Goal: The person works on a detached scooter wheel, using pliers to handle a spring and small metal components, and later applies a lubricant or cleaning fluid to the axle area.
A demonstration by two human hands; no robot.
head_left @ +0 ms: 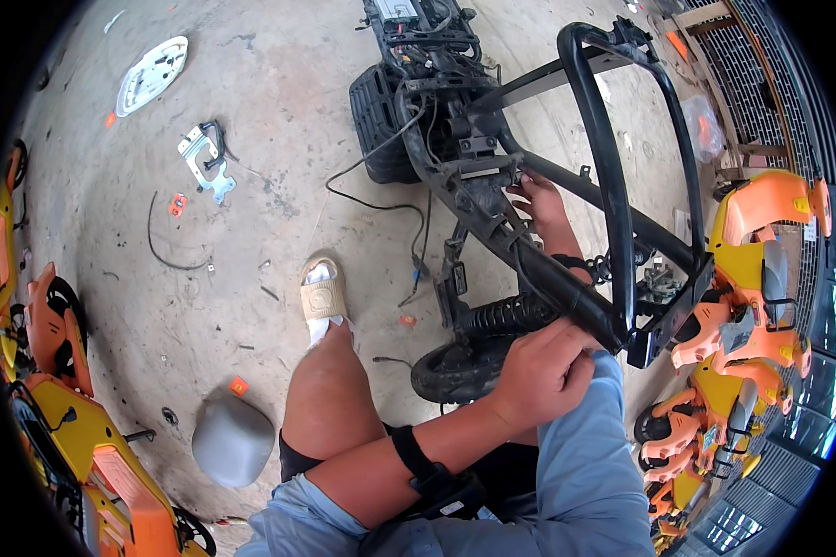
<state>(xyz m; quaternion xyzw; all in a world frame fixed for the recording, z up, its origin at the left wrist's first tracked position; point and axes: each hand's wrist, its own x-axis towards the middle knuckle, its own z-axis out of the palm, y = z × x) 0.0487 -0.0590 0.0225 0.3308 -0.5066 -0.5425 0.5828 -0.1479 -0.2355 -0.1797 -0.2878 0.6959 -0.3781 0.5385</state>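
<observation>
A black motorbike-like frame (478, 209) lies in front of me, with thick tubes, brackets and dangling cables. My right hand (541, 202) reaches in among the tubes. Its fingers bend at a bracket (483, 170) in the middle of the frame; whatever they grip is hidden. Close to me, my left hand (543, 371) is curled closed against the underside of the frame's near end, beside my right sleeve (581, 418). Anything inside that fist is out of sight. Under the frame are a coil-spring shock absorber (502, 316) and a black wheel (460, 371).
Yellow and orange scooters stand at the left (93, 446) and right (762, 223). On the concrete floor lie a white shell (153, 76), a metal bracket with cable (202, 162), a thin black hose (153, 237) and a grey rounded cover (233, 442). A loose black cable (367, 204) trails from the frame.
</observation>
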